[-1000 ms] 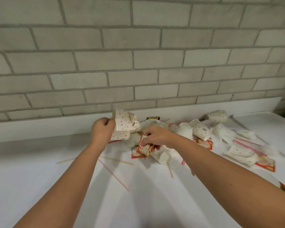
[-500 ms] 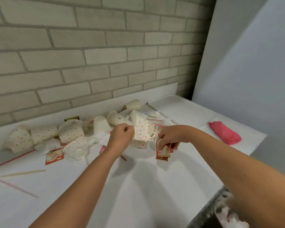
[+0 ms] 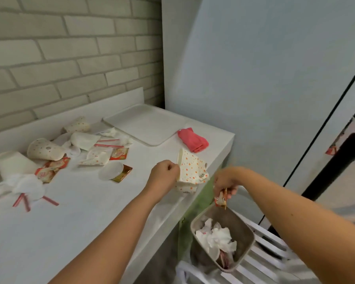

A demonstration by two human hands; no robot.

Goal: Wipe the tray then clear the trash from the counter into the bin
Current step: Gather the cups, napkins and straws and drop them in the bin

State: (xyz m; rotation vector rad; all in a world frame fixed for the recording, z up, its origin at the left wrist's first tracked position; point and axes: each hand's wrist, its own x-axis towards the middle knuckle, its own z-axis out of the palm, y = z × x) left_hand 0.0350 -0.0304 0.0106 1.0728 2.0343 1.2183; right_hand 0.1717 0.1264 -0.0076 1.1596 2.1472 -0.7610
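One crushed dotted cup (image 3: 191, 173) is gripped by the left hand (image 3: 165, 173); one sachet (image 3: 221, 198) is pinched by the right hand (image 3: 225, 181) above one bin (image 3: 247, 229).

Left hand (image 3: 166, 175) pinches a spotted cup (image 3: 191, 172); right hand (image 3: 225, 182) dangles a wrapper (image 3: 221, 199) over the bin (image 3: 244, 228).

The right hand (image 3: 225, 181) closes over the top of the sachet (image 3: 221, 199); its print is too blurred to read. The left hand (image 3: 165, 175) covers the near edge of the spotted cup (image 3: 191, 171). Below the right-hand grip, tissues hide the bottom of the bin (image 3: 242, 228). Both forearms are cut off by the lower edge.
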